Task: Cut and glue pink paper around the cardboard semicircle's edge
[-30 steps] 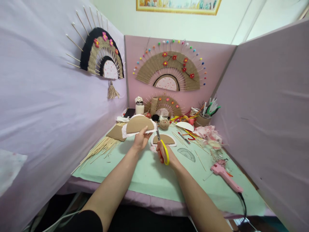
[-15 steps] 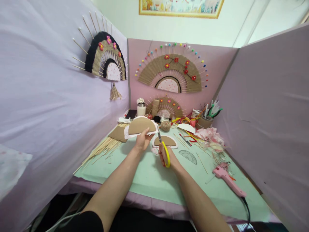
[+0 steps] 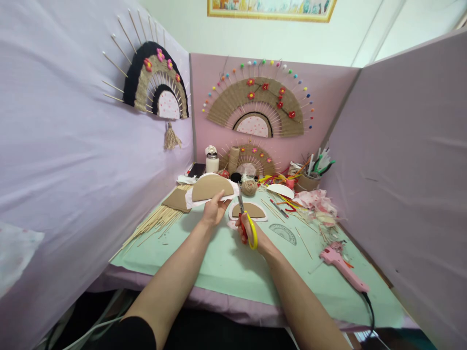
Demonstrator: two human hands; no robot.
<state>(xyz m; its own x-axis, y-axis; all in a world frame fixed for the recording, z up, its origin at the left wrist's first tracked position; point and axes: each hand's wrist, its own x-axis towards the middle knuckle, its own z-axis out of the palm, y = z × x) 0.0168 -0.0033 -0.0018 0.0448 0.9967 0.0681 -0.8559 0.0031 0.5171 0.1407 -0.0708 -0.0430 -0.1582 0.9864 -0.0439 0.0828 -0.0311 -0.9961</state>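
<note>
My left hand (image 3: 216,210) grips a half-round piece of cardboard (image 3: 211,188) by its lower right corner, thumb on top. White-pink fabric sticks out around its edge. In my right hand (image 3: 251,231) are scissors (image 3: 251,228) with yellow and red handles, the blades pointing up and away. Their tips stand at the right end of the fabric margin; whether they touch it I cannot tell. Under and behind the scissors, a second cardboard half-circle (image 3: 251,211) with a fabric border lies on the green tabletop (image 3: 219,265).
Thin sticks (image 3: 156,218) and a cardboard scrap (image 3: 177,199) lie at left. A protractor (image 3: 283,234) and a pink glue gun (image 3: 345,269) are at right. A twine ball (image 3: 249,188), a white bottle (image 3: 212,163) and crumpled fabric (image 3: 317,200) sit farther back. Finished fans (image 3: 255,99) hang behind.
The view has shifted slightly. The cardboard half-circle stays in my left hand, and the scissors remain in my right, their handles now looking a little wider apart.
</note>
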